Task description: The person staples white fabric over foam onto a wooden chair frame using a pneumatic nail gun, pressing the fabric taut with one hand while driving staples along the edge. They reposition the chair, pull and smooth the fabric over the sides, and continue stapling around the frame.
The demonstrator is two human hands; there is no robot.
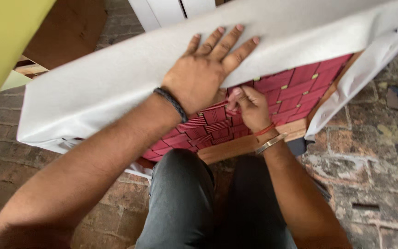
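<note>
Worn brick floor (374, 184) underlies a red woven-webbing wooden frame (295, 90). Spread left hand (203, 74) flattens white fabric sheet (116, 78) near its lower edge; right hand (249, 107) pinches beneath. Easing pressure might let fabric slip, wrinkling.

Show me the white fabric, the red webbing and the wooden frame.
White fabric (116, 78), head view, on the flat stretch left of the left hand.
Red webbing (295, 87), head view, on an exposed woven strap.
Wooden frame (229, 147), head view, on the near rail.
</note>
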